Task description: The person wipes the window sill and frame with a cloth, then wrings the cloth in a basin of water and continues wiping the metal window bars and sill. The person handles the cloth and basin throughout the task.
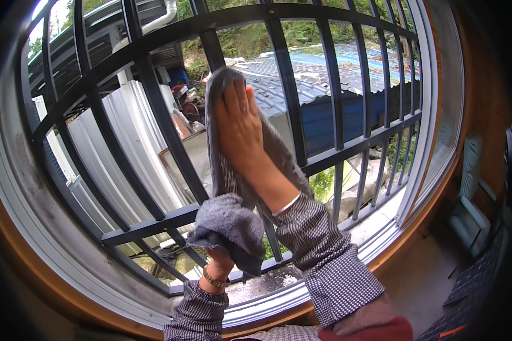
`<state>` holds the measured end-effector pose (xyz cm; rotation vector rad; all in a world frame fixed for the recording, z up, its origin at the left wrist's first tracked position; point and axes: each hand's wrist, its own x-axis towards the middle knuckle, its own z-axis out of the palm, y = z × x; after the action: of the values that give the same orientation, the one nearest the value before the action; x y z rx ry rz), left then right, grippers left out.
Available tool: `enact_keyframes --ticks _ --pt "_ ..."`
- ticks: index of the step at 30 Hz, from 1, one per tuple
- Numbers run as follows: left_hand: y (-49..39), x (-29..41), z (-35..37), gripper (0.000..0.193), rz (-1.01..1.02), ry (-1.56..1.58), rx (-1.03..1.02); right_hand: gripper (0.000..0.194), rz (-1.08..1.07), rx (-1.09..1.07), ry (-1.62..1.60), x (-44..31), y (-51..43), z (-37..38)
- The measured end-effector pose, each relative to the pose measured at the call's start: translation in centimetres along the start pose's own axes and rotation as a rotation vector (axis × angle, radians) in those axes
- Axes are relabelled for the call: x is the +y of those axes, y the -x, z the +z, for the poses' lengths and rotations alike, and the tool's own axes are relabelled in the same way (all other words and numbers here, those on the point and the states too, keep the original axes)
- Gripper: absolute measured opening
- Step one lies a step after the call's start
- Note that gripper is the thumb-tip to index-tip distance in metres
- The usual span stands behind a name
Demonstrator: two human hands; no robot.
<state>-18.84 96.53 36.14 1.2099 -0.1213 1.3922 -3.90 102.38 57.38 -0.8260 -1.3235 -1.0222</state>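
A grey cloth [281, 149] hangs over an upright part of the dark metal window bars [288, 85]. My right hand [239, 123] lies flat on its upper part, fingers pointing up and close together, pressing it towards the bars. Lower down and to the left, my left hand [219, 258] is wrapped in a bunched part of grey cloth [230, 221]; its fingers are hidden under the folds. A watch with a metal band [215, 278] is on my left wrist. Whether both parts belong to one cloth cannot be told.
A white window frame [264, 300] with a brown wooden surround surrounds the bars. Crossbars [153, 226] join the uprights. Outside are white corrugated sheets [128, 128], a blue corrugated roof [264, 85] and plants. A pale green chair [469, 221] stands indoors at the right.
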Motion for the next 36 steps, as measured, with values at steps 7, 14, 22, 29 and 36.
enact_keyframes --ticks 7,14,22,29,36 --pt "8.6 -5.5 -2.6 0.057 -0.197 -0.266 0.292 0.051 0.222 -0.324 -0.150 -2.3 13.6 -6.2" --pt "9.1 -6.7 -1.1 0.076 -0.447 -0.031 0.071 0.073 0.414 -0.139 -0.085 2.1 16.5 -11.0" --pt "8.7 -9.8 -0.1 0.027 0.186 -1.226 -0.295 0.039 0.248 -0.221 0.084 5.9 22.3 -8.3" --pt "13.1 -9.7 -2.0 0.013 0.029 -1.242 -0.355 0.061 0.546 -0.395 -0.039 3.6 30.6 -17.2" --pt "10.4 -9.4 1.7 0.017 0.178 -1.200 -0.299 0.056 0.719 -0.263 -0.380 5.0 25.4 -12.9"
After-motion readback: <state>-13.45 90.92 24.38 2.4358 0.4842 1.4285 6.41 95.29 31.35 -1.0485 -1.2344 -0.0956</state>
